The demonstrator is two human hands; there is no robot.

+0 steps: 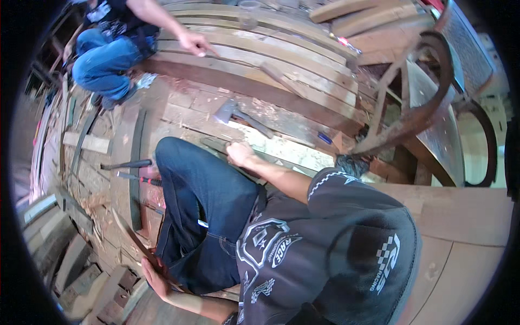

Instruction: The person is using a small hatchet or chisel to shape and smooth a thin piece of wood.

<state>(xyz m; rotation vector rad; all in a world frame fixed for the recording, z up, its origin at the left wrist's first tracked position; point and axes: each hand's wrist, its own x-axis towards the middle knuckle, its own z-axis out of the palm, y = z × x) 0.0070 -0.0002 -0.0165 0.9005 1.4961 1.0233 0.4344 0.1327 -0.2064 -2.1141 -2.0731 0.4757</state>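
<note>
Curved plank stack [260, 43] across the floor, a co-worker's hand [194, 42] on it. Hatchet [238, 115] lies just beyond my right hand [238, 153], fist closed, seemingly on a thin strip. Left hand [154, 276] grips a wood slat [130, 233].

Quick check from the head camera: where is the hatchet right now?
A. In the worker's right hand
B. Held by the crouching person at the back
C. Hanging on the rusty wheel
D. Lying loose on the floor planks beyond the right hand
D: the hatchet lies flat on the floor planks, apart from the right hand, with no hand on it.
</note>
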